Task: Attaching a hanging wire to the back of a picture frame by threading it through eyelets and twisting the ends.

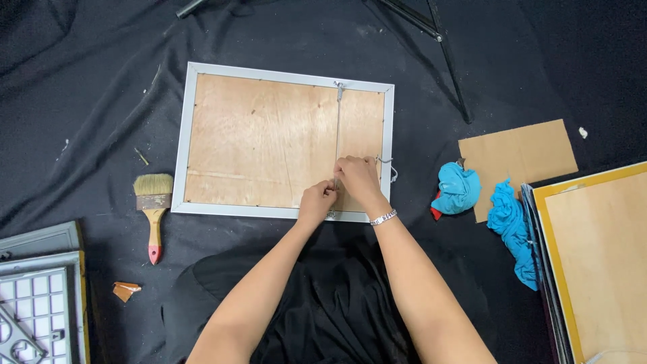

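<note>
Head view, looking straight down: I see a rectangular picture frame (185, 135) lying face-down on wrinkled black cloth (87, 81), its pale metal-looking border enclosing a smooth plywood backing (256, 141) with faint grain. A thin wire (337, 135) runs from a small hanger (340, 87) on the far rail down to the near rail. My left hand (317, 202) and right hand (357, 176) meet at the lower end of that wire, near the frame's near edge; both sets of fingers are curled tight and pinched together on the wire, though I cannot tell exactly which fingertips grip it. A metal bracelet (383, 217) circles the right wrist. Left of the frame lies a flat paintbrush (153, 209) with pale bristles, wooden handle and red tip. To the right sit crumpled blue rags (458, 189), a brown cardboard sheet (526, 152) and a yellow-edged frame (593, 256), all well apart from the hands.
</note>
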